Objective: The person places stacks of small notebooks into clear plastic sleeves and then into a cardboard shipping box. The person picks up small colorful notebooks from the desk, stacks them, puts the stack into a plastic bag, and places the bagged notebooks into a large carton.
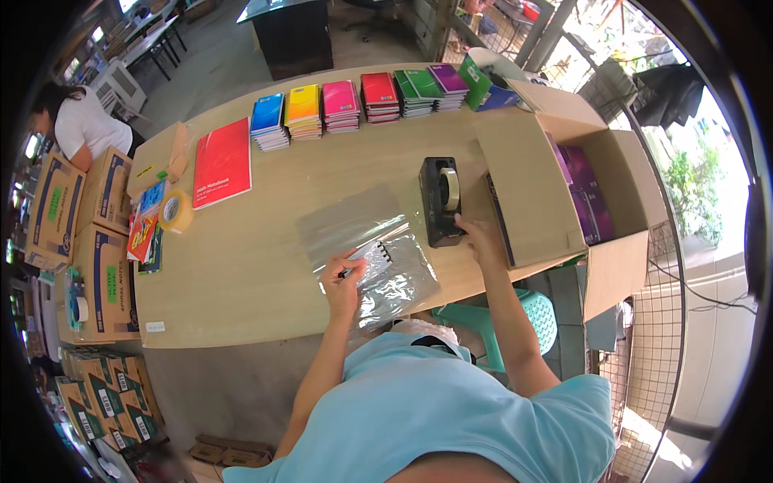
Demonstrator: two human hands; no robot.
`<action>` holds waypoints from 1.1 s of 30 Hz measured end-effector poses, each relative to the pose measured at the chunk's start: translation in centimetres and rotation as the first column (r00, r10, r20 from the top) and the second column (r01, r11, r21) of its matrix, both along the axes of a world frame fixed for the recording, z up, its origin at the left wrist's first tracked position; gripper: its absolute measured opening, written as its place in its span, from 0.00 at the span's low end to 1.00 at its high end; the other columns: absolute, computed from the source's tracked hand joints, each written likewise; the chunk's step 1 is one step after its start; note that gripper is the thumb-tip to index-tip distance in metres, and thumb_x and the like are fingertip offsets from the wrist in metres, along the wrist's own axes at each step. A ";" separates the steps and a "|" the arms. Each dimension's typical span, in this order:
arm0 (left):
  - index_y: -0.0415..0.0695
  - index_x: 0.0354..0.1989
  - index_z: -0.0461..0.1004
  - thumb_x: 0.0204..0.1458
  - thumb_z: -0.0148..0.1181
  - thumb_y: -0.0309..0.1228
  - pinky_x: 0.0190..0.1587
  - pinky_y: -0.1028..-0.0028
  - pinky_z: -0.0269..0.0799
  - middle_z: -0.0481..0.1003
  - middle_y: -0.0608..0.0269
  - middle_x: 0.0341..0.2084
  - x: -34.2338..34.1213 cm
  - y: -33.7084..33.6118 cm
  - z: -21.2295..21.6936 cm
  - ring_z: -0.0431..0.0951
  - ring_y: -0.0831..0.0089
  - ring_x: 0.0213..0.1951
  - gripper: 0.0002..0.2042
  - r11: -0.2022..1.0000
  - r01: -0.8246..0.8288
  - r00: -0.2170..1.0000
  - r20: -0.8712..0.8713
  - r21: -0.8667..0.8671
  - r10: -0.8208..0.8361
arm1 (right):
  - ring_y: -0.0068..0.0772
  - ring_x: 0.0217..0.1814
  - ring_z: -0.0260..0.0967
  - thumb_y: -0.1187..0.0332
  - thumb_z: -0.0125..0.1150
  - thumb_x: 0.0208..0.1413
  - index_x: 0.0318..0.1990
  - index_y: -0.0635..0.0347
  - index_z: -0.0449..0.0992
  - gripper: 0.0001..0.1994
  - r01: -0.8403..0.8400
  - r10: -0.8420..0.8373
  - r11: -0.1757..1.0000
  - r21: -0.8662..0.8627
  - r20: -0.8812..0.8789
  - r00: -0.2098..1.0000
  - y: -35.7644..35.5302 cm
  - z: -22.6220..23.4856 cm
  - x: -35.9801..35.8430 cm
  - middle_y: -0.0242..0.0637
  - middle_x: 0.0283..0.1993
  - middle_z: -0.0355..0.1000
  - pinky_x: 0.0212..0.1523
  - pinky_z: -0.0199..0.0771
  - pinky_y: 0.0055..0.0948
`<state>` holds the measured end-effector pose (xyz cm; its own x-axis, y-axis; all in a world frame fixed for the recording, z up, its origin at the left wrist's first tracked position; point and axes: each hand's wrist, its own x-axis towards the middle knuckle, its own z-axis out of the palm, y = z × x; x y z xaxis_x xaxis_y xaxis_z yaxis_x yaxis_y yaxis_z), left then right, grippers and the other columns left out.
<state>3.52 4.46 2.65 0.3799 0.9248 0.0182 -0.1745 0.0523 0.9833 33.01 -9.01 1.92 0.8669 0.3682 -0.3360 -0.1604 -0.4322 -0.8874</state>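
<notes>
My left hand (342, 278) presses flat on a spiral notebook wrapped in clear plastic film (378, 262), fingers curled narrow against its cover, at table centre. My right hand (475, 237) rests at the near end of the black tape dispenser (440, 200), 2 o'clock from the notebook; fingers touching its base, grip uncertain. Open cardboard box (564, 185) at 3 o'clock. Row of coloured notebook stacks (354, 105) at 12 o'clock.

Bright daylight is entering from the upper right, overexposing that area. Glare is showing on the clear plastic sleeve (370, 253). Fisheye distortion is bending the table (241, 274) edges; the rim is vignetting black.
</notes>
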 end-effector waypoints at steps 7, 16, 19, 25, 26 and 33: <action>0.39 0.24 0.79 0.43 0.66 0.14 0.44 0.71 0.71 0.74 0.58 0.35 -1.0 0.1 -0.1 0.76 0.64 0.50 0.06 0.997 -0.018 1.000 -0.014 0.074 0.019 | 0.29 0.29 0.71 0.58 0.69 0.53 0.33 0.61 0.80 0.13 -0.008 0.005 1.000 0.009 0.313 0.950 -2.3 -2.8 -5.6 0.34 0.23 0.71 0.32 0.70 0.34; 0.41 0.22 0.77 0.41 0.67 0.14 0.41 0.72 0.70 0.71 0.60 0.36 -0.7 -0.2 -0.7 0.74 0.66 0.49 0.08 0.970 0.024 0.998 -0.054 0.243 -0.011 | 0.28 0.30 0.68 0.67 0.58 0.61 0.36 0.57 0.75 0.05 0.479 -0.083 0.739 0.474 -0.641 0.763 -1.9 -4.6 -10.9 0.33 0.28 0.70 0.35 0.71 0.35; 0.41 0.21 0.76 0.41 0.67 0.14 0.41 0.72 0.70 0.71 0.60 0.35 -0.8 -0.3 -0.1 0.74 0.66 0.49 0.08 0.977 0.033 0.999 -0.033 0.209 -0.027 | 0.27 0.30 0.67 0.69 0.58 0.61 0.35 0.58 0.75 0.04 0.459 -0.190 0.786 0.414 -0.545 0.817 -2.6 -6.2 -10.8 0.31 0.28 0.70 0.34 0.69 0.33; 0.41 0.21 0.77 0.41 0.67 0.13 0.40 0.72 0.70 0.69 0.62 0.33 -0.5 -0.4 -0.6 0.75 0.64 0.49 0.08 0.978 0.011 1.000 -0.012 0.208 -0.008 | 0.25 0.25 0.66 0.69 0.60 0.60 0.34 0.61 0.75 0.06 0.568 -0.154 0.685 0.456 -0.672 0.725 -2.8 -6.4 -10.6 0.31 0.26 0.69 0.25 0.67 0.27; 0.41 0.21 0.76 0.41 0.67 0.13 0.40 0.71 0.70 0.69 0.62 0.33 -0.5 -0.3 -0.4 0.75 0.64 0.49 0.08 0.980 0.010 1.000 -0.021 0.198 -0.006 | 0.23 0.22 0.64 0.69 0.60 0.60 0.33 0.61 0.75 0.06 0.479 -0.186 0.768 0.427 -0.566 0.803 -3.6 -6.1 -9.6 0.30 0.24 0.68 0.22 0.67 0.26; 0.42 0.21 0.78 0.40 0.67 0.13 0.38 0.71 0.70 0.69 0.61 0.33 -0.5 -0.2 -1.4 0.76 0.64 0.47 0.09 0.970 -0.026 1.000 0.021 0.241 0.022 | 0.21 0.17 0.62 0.71 0.58 0.60 0.31 0.60 0.75 0.06 0.554 -0.292 0.775 0.304 -0.605 0.741 -1.5 -5.5 -10.8 0.29 0.21 0.68 0.17 0.64 0.20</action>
<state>2.98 4.25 1.21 0.3551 0.9012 0.2484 -0.1906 -0.1904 0.9630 22.20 -10.53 -3.55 0.7186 0.2201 -0.6597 -0.6953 0.2096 -0.6875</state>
